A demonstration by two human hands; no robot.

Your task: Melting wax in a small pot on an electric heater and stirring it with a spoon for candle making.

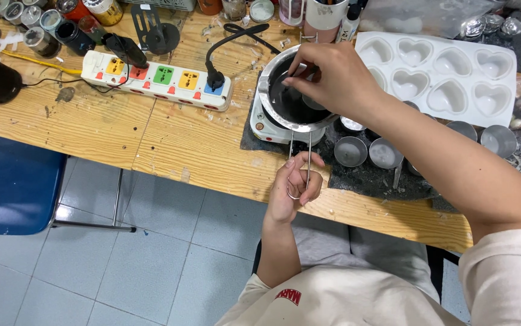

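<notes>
Left hand (pixel 295 188) clamped round wire handle (pixel 300 158) of melting pot (pixel 290 96); right hand (pixel 333 78) pinching stirrer inside; small tins (pixel 351 151), heart mould (pixel 438 75) unfilled.

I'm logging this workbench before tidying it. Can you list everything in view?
Pot: one, metal, dark liquid inside, on a small white heater.
Pot handle: one, wire, reaching toward the table edge.
Power strip: one, white with coloured sockets, left of pot.
Heart mould: one, white, right of pot.
Tins: several, silver, round, on the dark mat.
Jars: several, far left corner.
Table: one, wooden.
Chair: one, blue, left.
Left hand: grips the pot handle.
Right hand: over the pot, fingers dipping inside.
</notes>
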